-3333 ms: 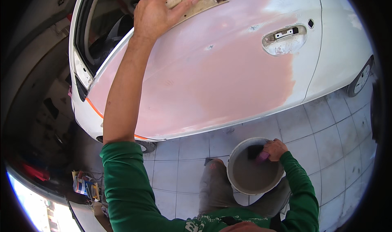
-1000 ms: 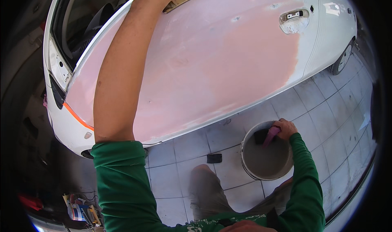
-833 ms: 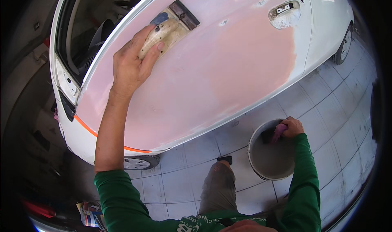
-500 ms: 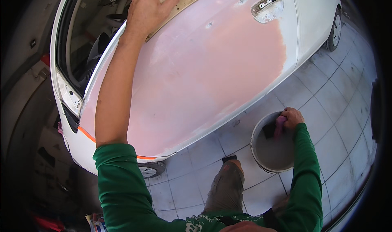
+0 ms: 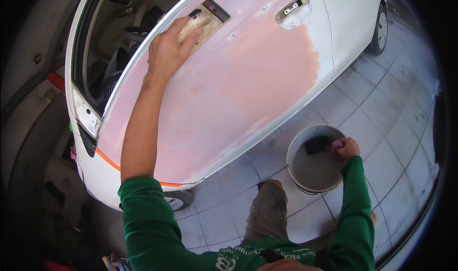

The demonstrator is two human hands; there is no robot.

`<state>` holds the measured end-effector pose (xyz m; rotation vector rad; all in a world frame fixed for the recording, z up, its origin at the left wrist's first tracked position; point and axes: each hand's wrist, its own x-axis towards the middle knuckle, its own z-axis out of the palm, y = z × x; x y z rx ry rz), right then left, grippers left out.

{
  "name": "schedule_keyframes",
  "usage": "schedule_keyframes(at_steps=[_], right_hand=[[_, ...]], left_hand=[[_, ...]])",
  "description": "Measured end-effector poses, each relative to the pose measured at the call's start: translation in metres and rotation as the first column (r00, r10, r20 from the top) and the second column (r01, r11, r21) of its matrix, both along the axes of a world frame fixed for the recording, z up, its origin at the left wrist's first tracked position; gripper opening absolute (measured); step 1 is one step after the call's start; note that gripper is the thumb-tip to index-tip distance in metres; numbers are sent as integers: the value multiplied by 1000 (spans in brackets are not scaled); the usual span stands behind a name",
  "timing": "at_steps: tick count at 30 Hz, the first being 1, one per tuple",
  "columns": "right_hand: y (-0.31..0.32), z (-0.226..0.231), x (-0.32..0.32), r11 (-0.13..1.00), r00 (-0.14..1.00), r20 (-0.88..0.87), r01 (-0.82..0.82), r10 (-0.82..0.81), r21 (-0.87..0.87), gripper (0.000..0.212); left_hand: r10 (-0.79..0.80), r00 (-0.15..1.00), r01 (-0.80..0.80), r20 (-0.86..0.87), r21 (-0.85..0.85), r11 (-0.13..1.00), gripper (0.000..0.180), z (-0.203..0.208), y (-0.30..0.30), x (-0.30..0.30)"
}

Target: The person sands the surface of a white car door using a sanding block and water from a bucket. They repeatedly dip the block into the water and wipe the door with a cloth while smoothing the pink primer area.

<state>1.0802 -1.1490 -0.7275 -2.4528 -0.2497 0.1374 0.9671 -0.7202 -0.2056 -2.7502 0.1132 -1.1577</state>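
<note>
My left hand (image 5: 168, 51) is wrapped round the handle of a long, cream-coloured sanding block (image 5: 210, 30). The block lies against the upper part of a white car's door (image 5: 200, 108), which is coated in patches of pink and salmon filler. Low on the right, my right hand (image 5: 349, 148) grips a wet pink cloth (image 5: 335, 147) at the rim of a bucket (image 5: 289, 163). Greyish water (image 5: 312, 168) fills the bucket, and a dark flat piece (image 5: 317, 145) shows at its far side.
The door handle recess (image 5: 292, 12) is bare and exposed. An orange tape strip (image 5: 108, 159) runs along the front edge of the door. Pale floor tiles (image 5: 396, 113) surround the bucket, and my bent knee (image 5: 269, 199) is between it and the front wheel (image 5: 179, 200).
My left hand and the sanding block have come lower in the picture, so more of the block shows. My right hand has shifted slightly right and down with the cloth at the bucket.
</note>
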Motion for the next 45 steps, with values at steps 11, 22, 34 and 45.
schedule_keyframes(at_steps=[11,22,34,45], right_hand=[[22,15,-8,997,999,-31,47,-45,57,32],[29,34,-16,996,992,-115,65,-58,57,31],[25,12,-4,997,997,-22,72,-72,-5,33],[18,0,-8,997,997,34,73,-74,36,35]], left_hand=[[140,983,-156,119,138,978,52,54,-10,48],[99,986,-125,134,203,971,39,41,2,3],[-1,981,-40,192,212,976,42,-31,66,-98],[-89,970,24,227,272,962,43,-87,85,-141]])
